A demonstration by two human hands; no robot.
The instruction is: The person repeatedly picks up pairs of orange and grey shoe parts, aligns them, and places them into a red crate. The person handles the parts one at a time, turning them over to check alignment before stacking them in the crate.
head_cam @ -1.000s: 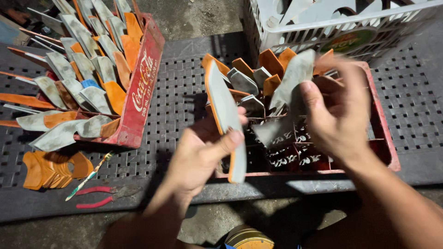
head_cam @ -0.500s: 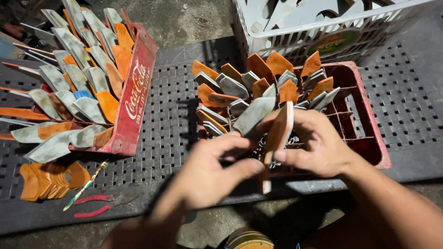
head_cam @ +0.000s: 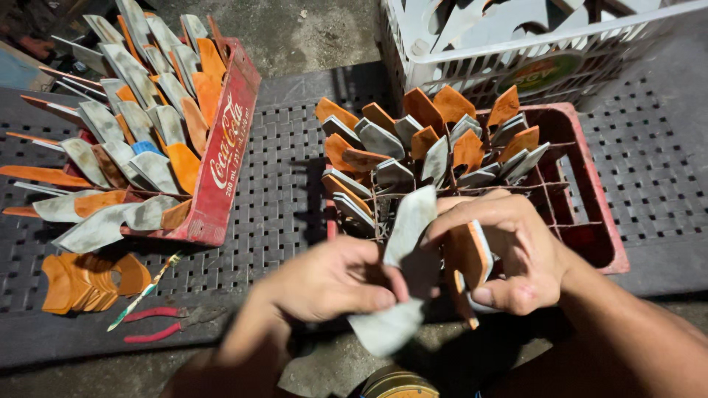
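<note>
Left hand [head_cam: 328, 284] on grey blade [head_cam: 402, 269]

Looks like a rough backyard workshop, the small hand-production kind. Just past the hands [head_cam: 413, 273] sits a red bottle crate [head_cam: 590, 221] stuffed with grey and orange cut pieces, a second red crate [head_cam: 221, 177] off to their left holds more, and a white crate [head_cam: 516, 51] stands beyond. Everything rests on a dark perforated plastic desk [head_cam: 280, 199] over bare concrete floor [head_cam: 310, 29], with red-handled pliers [head_cam: 158, 324] left of the hands.
</note>
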